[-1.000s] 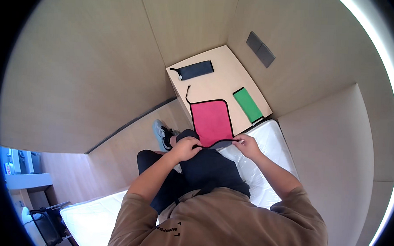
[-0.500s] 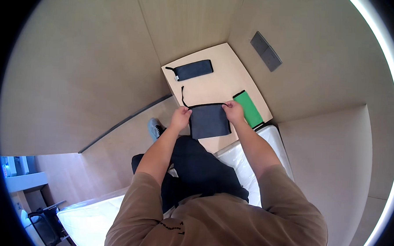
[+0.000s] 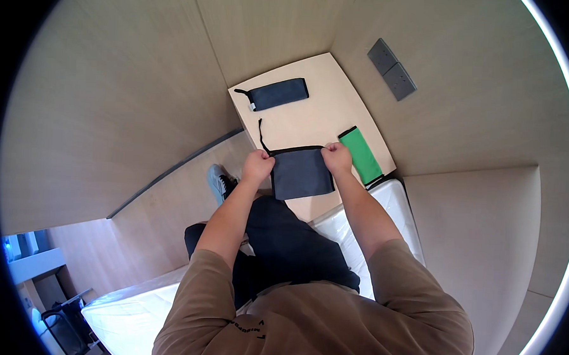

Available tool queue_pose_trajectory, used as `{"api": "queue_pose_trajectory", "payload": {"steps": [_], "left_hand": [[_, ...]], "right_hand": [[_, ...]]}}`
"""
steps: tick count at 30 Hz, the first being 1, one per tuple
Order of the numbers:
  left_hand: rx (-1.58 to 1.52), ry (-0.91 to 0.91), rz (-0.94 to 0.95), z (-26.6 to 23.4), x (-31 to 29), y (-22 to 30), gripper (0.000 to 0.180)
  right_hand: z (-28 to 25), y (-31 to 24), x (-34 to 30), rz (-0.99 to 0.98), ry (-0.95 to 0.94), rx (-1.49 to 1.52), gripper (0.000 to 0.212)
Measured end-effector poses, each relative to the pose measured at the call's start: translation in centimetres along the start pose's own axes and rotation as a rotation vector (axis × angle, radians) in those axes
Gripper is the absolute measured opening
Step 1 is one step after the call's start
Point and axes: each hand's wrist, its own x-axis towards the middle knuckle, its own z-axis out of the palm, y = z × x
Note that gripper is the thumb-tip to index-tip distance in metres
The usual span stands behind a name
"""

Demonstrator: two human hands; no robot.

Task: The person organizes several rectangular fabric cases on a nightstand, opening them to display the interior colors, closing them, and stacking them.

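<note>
Between my two hands hangs a dark grey cloth pouch [image 3: 302, 174] with black edging and a black cord trailing off its upper left corner. My left hand [image 3: 257, 166] pinches that upper left corner, and my right hand [image 3: 337, 159] pinches the upper right one. Beyond it, a folded dark grey pouch [image 3: 280, 95] with a black cord and a small pale tag lies on the wooden tabletop [image 3: 315, 125]. A folded green pouch [image 3: 361, 154] with black edging lies to the right of my right hand, near the table's right edge.
Wooden panels [image 3: 278, 25] rise behind the table, with a dark socket plate [image 3: 392, 69] on the right wall. A plastic-wrapped mattress [image 3: 394, 208] adjoins the table's near side. A padded beige panel [image 3: 479, 230] stands at right. My shoe [image 3: 218, 181] shows below left.
The view has shifted slightly, so the table and walls sit a little differently. Both hands keep their pinch on the grey pouch's upper corners.
</note>
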Motion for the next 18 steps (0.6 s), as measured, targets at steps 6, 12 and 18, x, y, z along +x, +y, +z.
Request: {"api": "queue_pose_trajectory", "payload": {"steps": [6, 12, 18], "left_hand": [[0.051, 0.023, -0.011, -0.2, 0.4, -0.4, 0.024], [0.222, 0.155, 0.033, 0.0, -2.2, 1.9, 0.033], [0.16, 0.049, -0.137, 0.9, -4.9, -1.9, 0.048]], "right_hand": [[0.1, -0.3, -0.1, -0.024, -0.003, -0.046, 0.02], [-0.2, 0.4, 0.0, -0.013, 0.015, -0.107, 0.029], [-2.5, -0.5, -5.4, -0.113, 0.225, -0.108, 0.049]]}}
